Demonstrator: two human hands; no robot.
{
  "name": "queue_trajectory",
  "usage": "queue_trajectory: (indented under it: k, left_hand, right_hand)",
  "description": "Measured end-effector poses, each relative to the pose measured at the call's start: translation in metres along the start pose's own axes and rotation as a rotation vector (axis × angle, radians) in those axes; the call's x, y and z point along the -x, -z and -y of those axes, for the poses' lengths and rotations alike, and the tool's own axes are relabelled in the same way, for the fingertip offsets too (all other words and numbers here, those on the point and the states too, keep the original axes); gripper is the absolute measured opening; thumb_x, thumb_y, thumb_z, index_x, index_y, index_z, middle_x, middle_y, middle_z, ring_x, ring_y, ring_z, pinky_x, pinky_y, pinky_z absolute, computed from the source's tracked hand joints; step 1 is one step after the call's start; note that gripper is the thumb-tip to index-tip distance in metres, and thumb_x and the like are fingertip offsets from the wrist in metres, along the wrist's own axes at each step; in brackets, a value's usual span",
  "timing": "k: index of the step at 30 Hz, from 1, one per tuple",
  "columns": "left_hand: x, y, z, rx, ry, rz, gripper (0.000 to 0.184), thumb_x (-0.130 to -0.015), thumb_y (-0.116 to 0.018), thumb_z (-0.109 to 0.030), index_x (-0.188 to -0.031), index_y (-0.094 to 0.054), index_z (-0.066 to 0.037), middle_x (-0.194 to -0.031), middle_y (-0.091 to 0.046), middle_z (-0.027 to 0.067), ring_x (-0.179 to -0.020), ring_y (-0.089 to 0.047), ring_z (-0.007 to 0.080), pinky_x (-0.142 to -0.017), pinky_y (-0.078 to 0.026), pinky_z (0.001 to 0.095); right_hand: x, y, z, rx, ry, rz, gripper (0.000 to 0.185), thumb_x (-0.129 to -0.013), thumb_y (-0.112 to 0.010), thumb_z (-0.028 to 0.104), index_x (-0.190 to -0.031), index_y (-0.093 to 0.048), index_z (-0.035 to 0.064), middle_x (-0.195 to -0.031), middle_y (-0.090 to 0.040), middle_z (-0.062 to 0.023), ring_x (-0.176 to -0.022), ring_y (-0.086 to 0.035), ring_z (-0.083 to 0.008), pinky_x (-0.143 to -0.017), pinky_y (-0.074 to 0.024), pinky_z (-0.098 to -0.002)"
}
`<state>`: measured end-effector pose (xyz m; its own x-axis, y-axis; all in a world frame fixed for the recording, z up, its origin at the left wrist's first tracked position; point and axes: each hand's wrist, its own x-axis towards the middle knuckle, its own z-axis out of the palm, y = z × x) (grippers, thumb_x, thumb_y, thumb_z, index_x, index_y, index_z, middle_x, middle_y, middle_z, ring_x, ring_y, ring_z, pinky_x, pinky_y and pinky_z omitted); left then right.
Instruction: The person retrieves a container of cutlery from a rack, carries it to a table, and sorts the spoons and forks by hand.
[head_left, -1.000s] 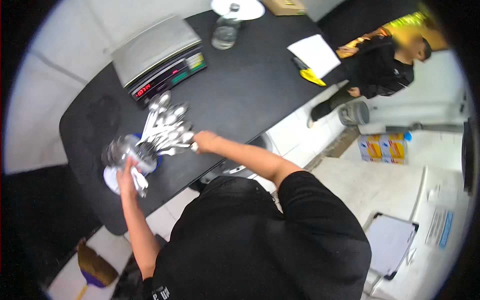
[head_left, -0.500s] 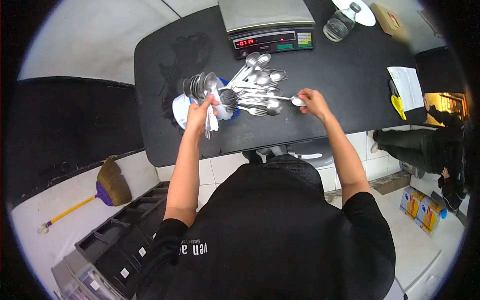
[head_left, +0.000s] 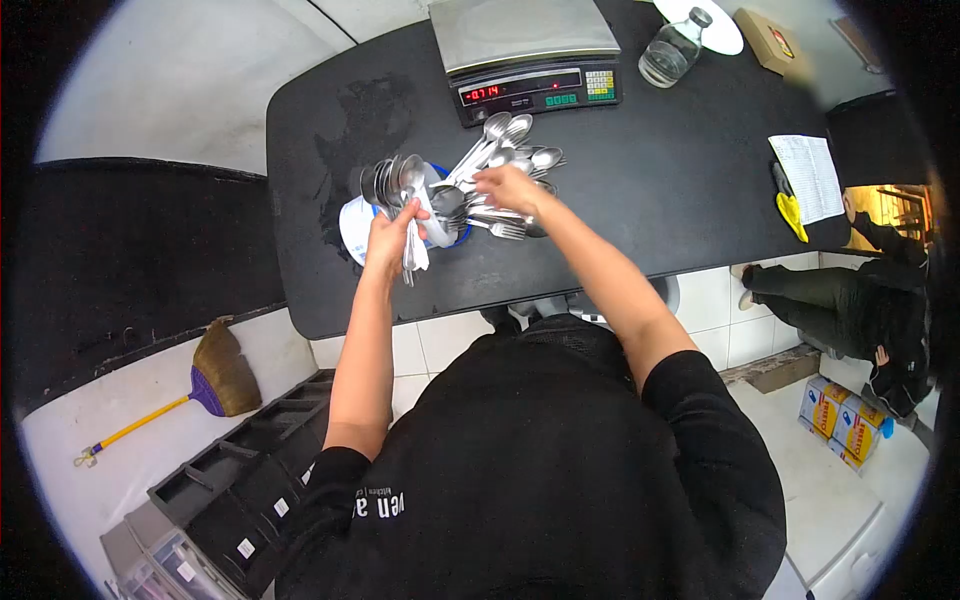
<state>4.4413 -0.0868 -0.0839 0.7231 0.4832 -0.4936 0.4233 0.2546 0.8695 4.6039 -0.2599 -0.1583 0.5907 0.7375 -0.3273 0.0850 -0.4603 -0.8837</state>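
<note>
My left hand [head_left: 388, 240] is closed around a bunch of metal spoons [head_left: 408, 172], bowls up and handles hanging below the fist. Beside it, a white tub with a blue rim [head_left: 355, 228] lies on its side, its mouth facing right. From that mouth a pile of spoons and forks [head_left: 505, 228] spreads over the black table. Above the pile, just right of the tub's mouth, is my right hand [head_left: 512, 190], palm down, fingers pinched together and pointing left. What its fingertips hold is hidden.
A weighing scale [head_left: 535, 88] with a red display stands behind the cutlery. Farther right are a glass bottle [head_left: 670, 58], a white plate [head_left: 725, 30], a cardboard box [head_left: 770, 42], a paper sheet [head_left: 808, 178] and a yellow item [head_left: 791, 216]. Another person [head_left: 840, 300] is at the right.
My right hand has moved left from beyond the pile's right side, where it held a spoon by the bowl, to over the pile. My left hand still grips its bunch.
</note>
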Motion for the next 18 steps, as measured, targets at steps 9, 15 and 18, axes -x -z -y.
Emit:
queue_trajectory:
  k: [9, 15, 18]
  left_hand:
    - [0.004, 0.0, -0.001, 0.03, -0.005, -0.008, 0.022, -0.088, -0.065, -0.025, -0.096, -0.061, -0.004, -0.074, -0.065, 0.0051, -0.05, -0.056, 0.0103, -0.042, -0.043, 0.0261]
    - [0.004, 0.002, -0.006, -0.043, 0.082, 0.022, 0.024, -0.088, -0.066, -0.026, -0.102, -0.057, -0.009, -0.075, -0.064, 0.0024, -0.052, -0.055, 0.0093, -0.04, -0.043, 0.0246]
    - [0.004, 0.001, -0.003, -0.032, 0.027, 0.002, 0.026, -0.087, -0.066, -0.027, -0.103, -0.057, -0.009, -0.076, -0.064, 0.0024, -0.053, -0.056, 0.0094, -0.041, -0.043, 0.0246]
  right_hand:
    - [0.028, 0.064, -0.07, 0.581, -0.198, -0.252, 0.036, -0.074, -0.074, 0.031, -0.091, -0.067, 0.0004, -0.093, -0.068, -0.0192, -0.09, -0.065, -0.0339, -0.081, -0.0498, -0.0411]
    - [0.03, 0.062, -0.087, 0.25, -0.251, -0.377, 0.026, -0.079, -0.069, 0.023, -0.094, -0.069, 0.002, -0.092, -0.068, -0.0186, -0.088, -0.065, -0.0326, -0.081, -0.0496, -0.0397]
    - [0.039, 0.061, -0.079, 0.323, -0.184, -0.474, 0.02, -0.082, -0.064, 0.019, -0.095, -0.069, 0.0041, -0.09, -0.068, -0.0183, -0.087, -0.065, -0.0327, -0.08, -0.0493, -0.04]
